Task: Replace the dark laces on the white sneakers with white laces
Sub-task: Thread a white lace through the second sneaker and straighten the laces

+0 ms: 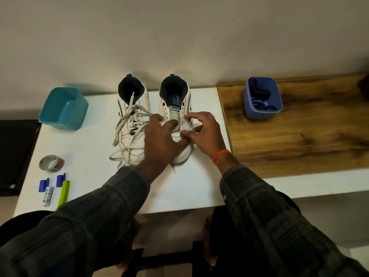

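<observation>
Two white sneakers stand side by side on the white table (195, 188), heels toward the wall. The left sneaker (132, 124) carries a white lace (121, 124), loosely threaded, its ends trailing onto the table. The right sneaker (175, 100) shows bare upper eyelets. My left hand (161, 136) rests on its tongue and forefoot with fingers spread. My right hand (201, 130) has curled fingers and pinches a thin white lace by the lower eyelets. One end of that lace (173, 169) pokes out below my left wrist. A purple-blue tub (261, 112) on the wooden counter holds dark laces (259, 92).
A teal tub (62, 108) stands at the table's back left. A tape roll (51, 162), small blue clips (44, 184) and a green strip (64, 193) lie at the front left. The wooden counter (299, 136) adjoins the table on the right. A wall runs behind.
</observation>
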